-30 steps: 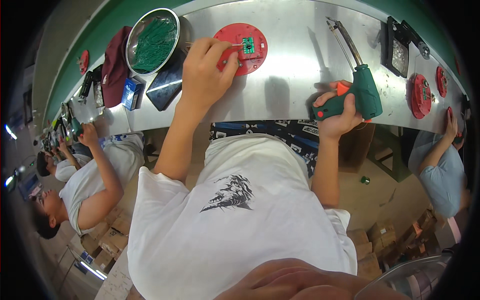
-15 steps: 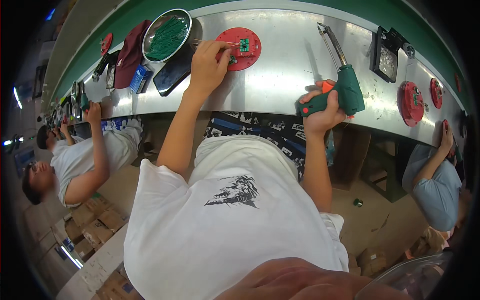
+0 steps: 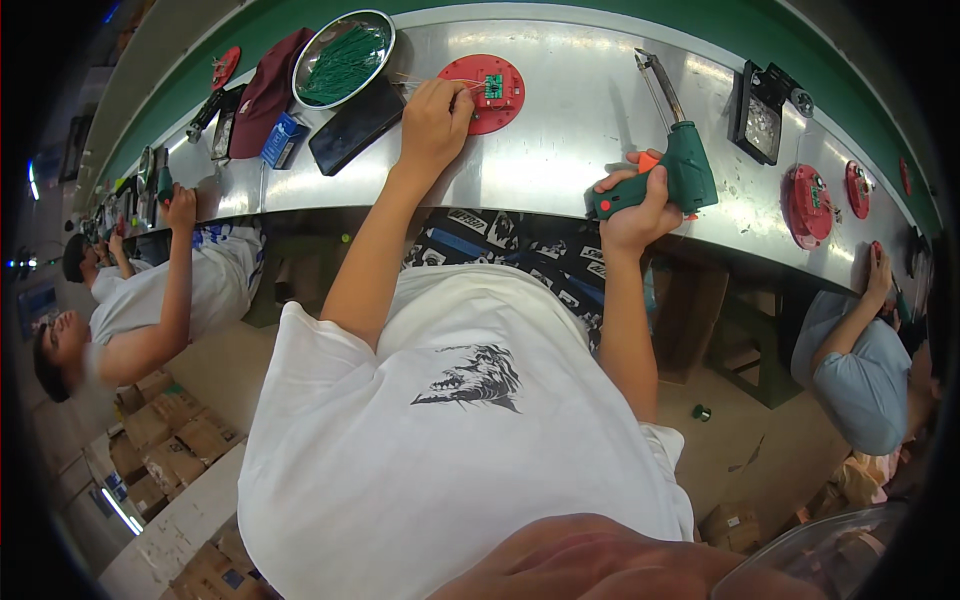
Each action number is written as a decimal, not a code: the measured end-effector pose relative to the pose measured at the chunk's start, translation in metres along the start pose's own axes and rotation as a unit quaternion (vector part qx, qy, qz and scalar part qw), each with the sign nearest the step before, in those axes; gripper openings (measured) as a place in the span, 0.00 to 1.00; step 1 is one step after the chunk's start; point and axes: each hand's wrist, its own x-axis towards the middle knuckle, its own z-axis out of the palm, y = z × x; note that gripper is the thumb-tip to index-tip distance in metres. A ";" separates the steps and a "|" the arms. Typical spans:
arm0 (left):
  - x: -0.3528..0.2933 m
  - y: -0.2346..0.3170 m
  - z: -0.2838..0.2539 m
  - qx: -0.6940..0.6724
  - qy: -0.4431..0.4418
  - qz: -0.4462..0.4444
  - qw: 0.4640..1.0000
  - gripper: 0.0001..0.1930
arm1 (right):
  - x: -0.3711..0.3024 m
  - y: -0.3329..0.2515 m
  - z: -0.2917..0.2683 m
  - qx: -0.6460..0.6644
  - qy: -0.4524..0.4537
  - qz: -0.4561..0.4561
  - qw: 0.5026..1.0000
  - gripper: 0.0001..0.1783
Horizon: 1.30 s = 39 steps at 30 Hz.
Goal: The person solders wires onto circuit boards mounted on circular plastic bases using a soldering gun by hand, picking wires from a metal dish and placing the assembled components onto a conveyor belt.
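With the clock centred on the red disc [image 3: 508, 112], the steel worktop [image 3: 555, 135] shows a broad stretch toward 3 and 5 o'clock, its near edge running across at 6 and a green border [image 3: 600, 8] curving past 12. The disc lies flat, nearer the far border, with a green terminal board [image 3: 494, 88] upon it. Room is tighter toward 9, where the metal bowl of green wires [image 3: 346, 62] and the black phone [image 3: 355, 128] sit close to the left hand [image 3: 436, 125]. That hand comes up from 7 o'clock, back upward, fingers curled; it pinches thin pale wires [image 3: 412, 81] that show on both sides of it, though the knuckles hide the exact contact. At 4 o'clock, by the near edge, the right hand [image 3: 636, 212] wraps the grip of a green soldering gun [image 3: 690, 165], forefinger near the orange trigger [image 3: 648, 161], its tip aimed toward 12 and well apart from the disc. The blue box [image 3: 283, 141] at 8 carries light print too small to read; pale lettering patterns the dark trousers [image 3: 560, 262].
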 end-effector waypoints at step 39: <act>0.001 0.003 0.002 0.016 0.009 0.048 0.999 0.03 | 0.002 0.006 0.010 -0.094 0.065 -0.038 0.993 0.18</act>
